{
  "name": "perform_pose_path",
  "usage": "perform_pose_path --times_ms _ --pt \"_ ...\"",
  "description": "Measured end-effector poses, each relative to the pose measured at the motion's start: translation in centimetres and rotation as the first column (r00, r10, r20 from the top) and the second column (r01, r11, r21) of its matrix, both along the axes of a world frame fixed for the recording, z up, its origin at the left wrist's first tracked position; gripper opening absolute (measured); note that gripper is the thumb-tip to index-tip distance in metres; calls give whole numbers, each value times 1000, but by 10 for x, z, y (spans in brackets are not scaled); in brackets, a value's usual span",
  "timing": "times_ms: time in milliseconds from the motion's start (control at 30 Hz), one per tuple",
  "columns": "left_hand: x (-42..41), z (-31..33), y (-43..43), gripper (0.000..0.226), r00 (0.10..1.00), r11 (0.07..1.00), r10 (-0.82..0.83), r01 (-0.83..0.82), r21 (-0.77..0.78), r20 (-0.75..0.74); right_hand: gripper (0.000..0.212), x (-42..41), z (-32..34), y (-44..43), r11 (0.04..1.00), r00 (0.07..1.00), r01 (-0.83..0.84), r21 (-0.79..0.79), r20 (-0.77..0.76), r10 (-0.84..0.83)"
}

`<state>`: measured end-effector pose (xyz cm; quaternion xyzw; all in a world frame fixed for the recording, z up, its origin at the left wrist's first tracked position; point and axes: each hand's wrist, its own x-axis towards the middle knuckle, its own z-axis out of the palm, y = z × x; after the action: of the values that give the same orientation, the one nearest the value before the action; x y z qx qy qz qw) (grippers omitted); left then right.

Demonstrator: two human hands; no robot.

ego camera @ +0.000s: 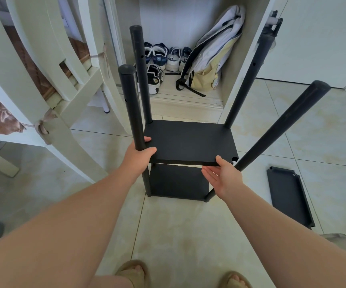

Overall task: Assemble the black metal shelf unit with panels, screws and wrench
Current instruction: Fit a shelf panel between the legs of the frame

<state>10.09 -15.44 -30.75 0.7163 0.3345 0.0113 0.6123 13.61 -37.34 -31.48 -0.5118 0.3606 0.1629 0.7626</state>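
Forearms reach forward to the black shelf unit, which stands on the tiled floor with a lower panel fitted between its four posts. An upper panel is held higher up, its notched near right corner just beside a post. The left hand curls round the near left post and the panel corner. The right hand lies palm up, fingers straight under the near edge, thumb on top. A spare panel lies on the floor to the right.
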Motion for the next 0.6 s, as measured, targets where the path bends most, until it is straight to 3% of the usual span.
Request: perform_pose_path --times_ms 300,433,600 --pt "8 25 -10 20 997 991 76 -78 105 21 24 9 15 -9 991 993 -117 64 14 117" --pt "11 50 -13 6 998 971 -40 29 236 41 28 12 21 -14 979 980 -196 47 -4 197" --pt "17 75 -23 16 986 923 -163 139 358 38 48 10 23 -28 935 932 -353 -17 -94 350"
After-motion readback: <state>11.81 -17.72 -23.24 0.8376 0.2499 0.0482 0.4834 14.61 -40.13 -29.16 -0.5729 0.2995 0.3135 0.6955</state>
